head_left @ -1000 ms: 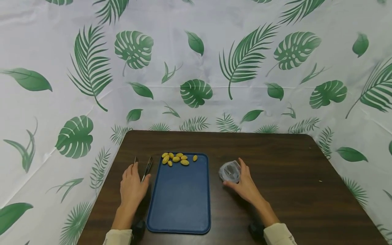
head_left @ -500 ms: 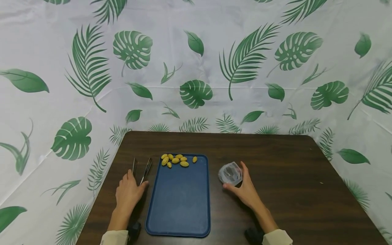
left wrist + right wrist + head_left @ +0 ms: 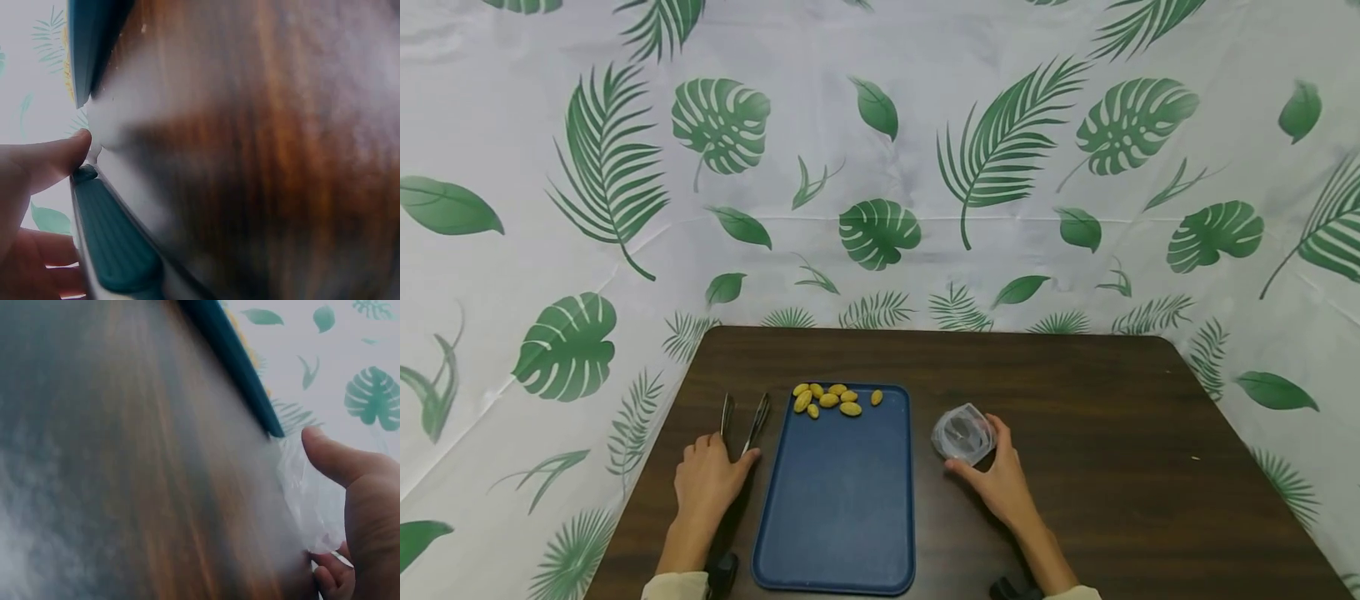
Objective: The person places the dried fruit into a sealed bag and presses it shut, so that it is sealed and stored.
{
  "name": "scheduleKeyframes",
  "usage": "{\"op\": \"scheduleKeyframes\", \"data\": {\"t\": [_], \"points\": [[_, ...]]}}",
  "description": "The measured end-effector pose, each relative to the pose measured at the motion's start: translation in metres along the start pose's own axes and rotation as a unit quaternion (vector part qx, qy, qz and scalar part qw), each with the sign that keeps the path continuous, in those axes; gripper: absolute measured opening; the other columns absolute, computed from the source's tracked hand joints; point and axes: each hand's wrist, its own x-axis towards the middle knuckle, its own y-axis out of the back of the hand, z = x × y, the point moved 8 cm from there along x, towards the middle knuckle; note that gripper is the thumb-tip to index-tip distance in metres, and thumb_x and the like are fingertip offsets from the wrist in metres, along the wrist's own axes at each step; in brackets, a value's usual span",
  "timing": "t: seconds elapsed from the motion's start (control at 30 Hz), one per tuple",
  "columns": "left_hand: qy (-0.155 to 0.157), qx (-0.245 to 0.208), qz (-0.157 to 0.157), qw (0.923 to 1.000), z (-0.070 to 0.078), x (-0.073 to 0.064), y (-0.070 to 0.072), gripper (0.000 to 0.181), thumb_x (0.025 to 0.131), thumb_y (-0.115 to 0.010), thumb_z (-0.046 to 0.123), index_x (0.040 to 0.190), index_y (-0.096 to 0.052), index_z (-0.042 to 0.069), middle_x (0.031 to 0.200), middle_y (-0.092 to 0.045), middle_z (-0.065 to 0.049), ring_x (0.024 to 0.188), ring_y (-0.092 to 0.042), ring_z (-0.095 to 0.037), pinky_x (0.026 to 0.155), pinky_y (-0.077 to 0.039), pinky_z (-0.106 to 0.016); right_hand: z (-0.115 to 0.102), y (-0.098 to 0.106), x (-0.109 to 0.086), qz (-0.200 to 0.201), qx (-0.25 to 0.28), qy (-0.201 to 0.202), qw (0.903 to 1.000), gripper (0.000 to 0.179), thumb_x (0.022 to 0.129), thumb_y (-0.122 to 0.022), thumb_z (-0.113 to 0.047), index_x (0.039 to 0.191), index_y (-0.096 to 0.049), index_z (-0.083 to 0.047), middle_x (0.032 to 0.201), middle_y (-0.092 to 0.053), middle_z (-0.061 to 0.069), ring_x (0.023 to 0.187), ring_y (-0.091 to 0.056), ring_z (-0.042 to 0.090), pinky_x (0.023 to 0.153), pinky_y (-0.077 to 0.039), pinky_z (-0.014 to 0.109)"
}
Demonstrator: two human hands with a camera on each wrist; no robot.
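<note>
Left of the blue tray (image 3: 835, 508), my left hand (image 3: 703, 482) holds metal tongs (image 3: 756, 423), its thumb by one arm and its fingers by the other. Both tong arms stick out forward, spread apart; the rest lies under the hand. A ribbed teal grip (image 3: 119, 234) shows on them in the left wrist view. On the tray's other side my right hand (image 3: 1006, 487) holds a clear plastic container (image 3: 964, 435), thumb at its near edge and fingers along its right side. Part of that plastic (image 3: 312, 494) is visible in the right wrist view.
Several small yellow oval pieces (image 3: 828, 401) lie at the tray's far end, one a little apart to the right. Everything rests on a dark wood-grain table (image 3: 1097, 467). Behind it hangs a white cloth (image 3: 880, 133) with green leaves.
My left hand has drawn back slightly and left along the tongs, showing more of their left arm. My right hand has come back a little around the container. The whole head view has tilted slightly.
</note>
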Motion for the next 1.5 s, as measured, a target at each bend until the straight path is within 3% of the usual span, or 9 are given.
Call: {"op": "scheduleKeyframes", "data": {"t": [0.3, 0.6, 0.87, 1.17, 1.33, 1.5], "points": [[0.014, 0.011, 0.007, 0.9998, -0.008, -0.005, 0.004, 0.077, 0.095, -0.069, 0.045, 0.13, -0.053, -0.022, 0.129, -0.055, -0.043, 0.115, -0.054, -0.059, 0.092, -0.047, -0.067, -0.001, -0.005, -0.004, 0.01, 0.001, 0.002, 0.9999, 0.1, 0.077, -0.091, -0.042, 0.153, -0.035, -0.012, 0.143, -0.057, 0.017, 0.131, -0.054, 0.039, 0.108, -0.04, 0.059], [0.025, 0.01, 0.026, 0.9993, -0.02, -0.014, 0.011, 0.062, 0.093, -0.072, 0.036, 0.113, -0.061, -0.022, 0.108, -0.064, -0.039, 0.098, -0.062, -0.056, 0.078, -0.052, -0.065, -0.006, -0.015, -0.005, 0.002, 0.029, 0.007, 0.9996, 0.099, 0.077, -0.091, -0.042, 0.152, -0.036, -0.01, 0.139, -0.059, 0.017, 0.129, -0.056, 0.035, 0.109, -0.04, 0.057], [0.039, -0.005, 0.013, 0.9991, -0.021, -0.013, 0.012, 0.061, 0.094, -0.07, 0.032, 0.121, -0.058, -0.021, 0.115, -0.063, -0.04, 0.098, -0.063, -0.06, 0.074, -0.053, -0.066, -0.006, -0.016, -0.005, 0.005, 0.03, 0.009, 0.9995, 0.099, 0.077, -0.091, -0.042, 0.153, -0.036, -0.011, 0.141, -0.059, 0.017, 0.131, -0.056, 0.036, 0.109, -0.041, 0.058], [0.029, -0.042, 0.015, 0.9986, -0.016, -0.013, 0.022, 0.062, 0.1, -0.059, 0.024, 0.14, -0.044, -0.02, 0.135, -0.052, -0.042, 0.109, -0.058, -0.066, 0.084, -0.049, -0.071, -0.005, -0.008, -0.004, 0.016, 0.041, 0.005, 0.999, 0.097, 0.076, -0.092, -0.038, 0.152, -0.038, -0.01, 0.139, -0.059, 0.018, 0.129, -0.056, 0.036, 0.109, -0.041, 0.057], [0.011, -0.04, 0.044, 0.9981, -0.009, -0.011, 0.033, 0.061, 0.101, -0.057, 0.022, 0.144, -0.041, -0.017, 0.135, -0.053, -0.043, 0.112, -0.056, -0.064, 0.089, -0.047, -0.071, -0.004, -0.002, -0.003, 0.023, 0.038, 0.012, 0.999, 0.096, 0.078, -0.092, -0.036, 0.152, -0.038, -0.007, 0.139, -0.059, 0.019, 0.129, -0.056, 0.036, 0.109, -0.041, 0.056], [-0.026, -0.036, 0.086, 0.9953, 0.0, -0.005, 0.038, 0.059, 0.101, -0.058, 0.024, 0.145, -0.045, -0.013, 0.128, -0.06, -0.038, 0.109, -0.061, -0.059, 0.086, -0.049, -0.069, -0.001, 0.004, -0.001, 0.026, 0.036, 0.009, 0.999, 0.095, 0.079, -0.091, -0.036, 0.152, -0.037, -0.005, 0.141, -0.057, 0.021, 0.131, -0.054, 0.037, 0.11, -0.039, 0.058]]}}
